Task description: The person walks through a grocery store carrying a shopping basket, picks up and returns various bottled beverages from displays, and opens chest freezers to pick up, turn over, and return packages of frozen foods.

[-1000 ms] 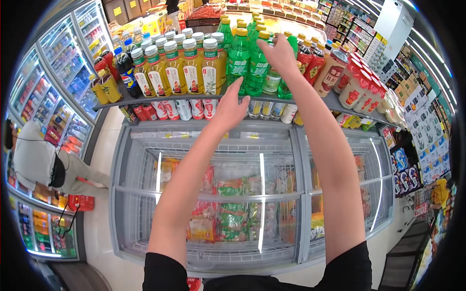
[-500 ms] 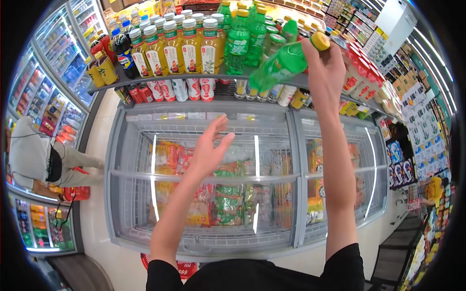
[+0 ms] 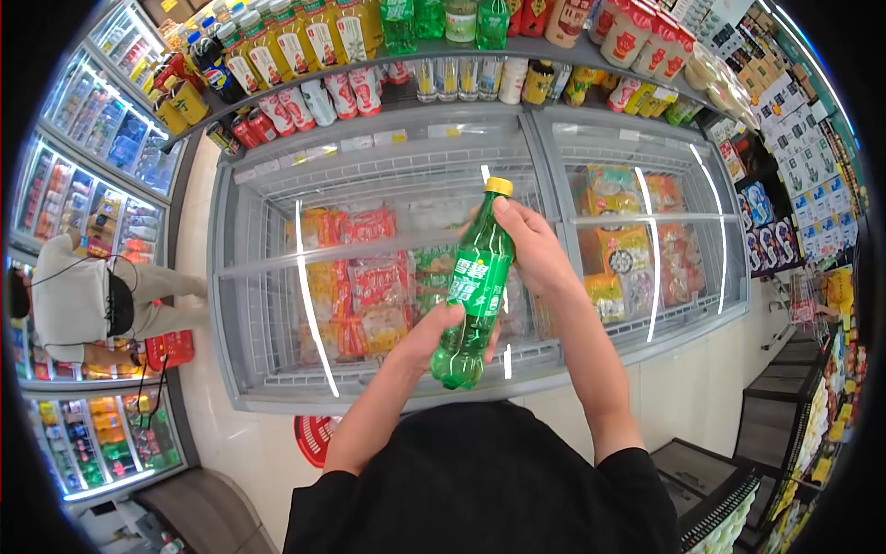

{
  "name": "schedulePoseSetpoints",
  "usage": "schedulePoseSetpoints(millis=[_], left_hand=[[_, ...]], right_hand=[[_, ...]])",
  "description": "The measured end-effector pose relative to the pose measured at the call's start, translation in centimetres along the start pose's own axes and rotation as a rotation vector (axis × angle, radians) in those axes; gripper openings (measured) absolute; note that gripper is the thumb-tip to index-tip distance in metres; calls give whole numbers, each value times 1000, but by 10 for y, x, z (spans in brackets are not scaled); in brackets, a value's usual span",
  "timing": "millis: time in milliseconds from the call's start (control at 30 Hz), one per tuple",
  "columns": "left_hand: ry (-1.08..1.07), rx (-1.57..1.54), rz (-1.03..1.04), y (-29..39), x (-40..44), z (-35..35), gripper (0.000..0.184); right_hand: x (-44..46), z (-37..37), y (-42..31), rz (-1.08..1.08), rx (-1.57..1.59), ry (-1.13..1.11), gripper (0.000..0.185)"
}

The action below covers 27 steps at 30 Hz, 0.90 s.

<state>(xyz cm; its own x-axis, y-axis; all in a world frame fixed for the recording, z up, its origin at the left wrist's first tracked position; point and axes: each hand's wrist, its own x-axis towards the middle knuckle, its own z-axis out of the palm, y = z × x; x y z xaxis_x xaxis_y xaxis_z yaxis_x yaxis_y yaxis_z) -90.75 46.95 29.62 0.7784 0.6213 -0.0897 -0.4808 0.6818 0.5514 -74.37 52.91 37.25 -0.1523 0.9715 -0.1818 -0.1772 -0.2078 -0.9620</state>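
Observation:
A green bottle with a yellow cap point(image 3: 478, 286) is held tilted in front of my chest, over the near edge of the chest freezer point(image 3: 397, 403). Its label faces up. My right hand point(image 3: 531, 242) grips it around the neck and upper part. Lower down, my left hand point(image 3: 432, 340) has its thumb on the bottle's front, with its other fingers mostly hidden behind it. More green bottles point(image 3: 400, 25) stand on the shelf point(image 3: 406, 95) at the back, beside bottles of yellow drink point(image 3: 318, 39).
Frozen packages point(image 3: 355, 286) lie under the freezer's glass. At the left, a person in a light top point(image 3: 69, 295) is by the glass-door fridges point(image 3: 97, 226), near a red basket point(image 3: 170, 349). Another red basket point(image 3: 314, 438) is on the floor near my left elbow.
My right hand has taken the green bottle off the shelf and brought it down toward my body. My left hand has come to the bottle's lower part. The view has tipped downward.

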Motion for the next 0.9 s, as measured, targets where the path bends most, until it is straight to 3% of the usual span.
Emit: schedulePoseSetpoints(millis=[33,100,133,233,300,367,400,533,600,733,800,900], left_hand=[[9,-4,-11,-4,0,4,61],[-243,-339,-72,-9,0,10,81],[-232,-404,-95,-12,-1,14,95],[-200,-278,-91,-18,-6,14,95],[-216,-207,-71,-20,-11,14,89],[308,125,-55,-29,-22,12,91],[432,171,-57,-30,-25,13,86],[359,113,-126,-29,-32,-8,82],[156,-112,-95,-28,-33,-11,80],[187,-140,-20,-25,-31,-4,78],[348,61,-45,-26,-31,-7,76],[383,163,-15,-25,-31,-10,73]], right_hand=[[-6,1,9,43,239,-69,40],[-17,5,19,57,324,-69,40],[-18,7,20,54,371,-79,39],[-22,15,16,42,438,-30,35],[-20,14,14,58,263,38,33],[-18,12,10,31,169,92,33],[-16,11,9,5,71,137,33],[-6,11,24,43,107,160,33],[-5,14,29,43,224,117,34],[1,17,40,63,372,79,37],[2,16,41,83,377,66,38],[5,15,43,97,394,62,40]])
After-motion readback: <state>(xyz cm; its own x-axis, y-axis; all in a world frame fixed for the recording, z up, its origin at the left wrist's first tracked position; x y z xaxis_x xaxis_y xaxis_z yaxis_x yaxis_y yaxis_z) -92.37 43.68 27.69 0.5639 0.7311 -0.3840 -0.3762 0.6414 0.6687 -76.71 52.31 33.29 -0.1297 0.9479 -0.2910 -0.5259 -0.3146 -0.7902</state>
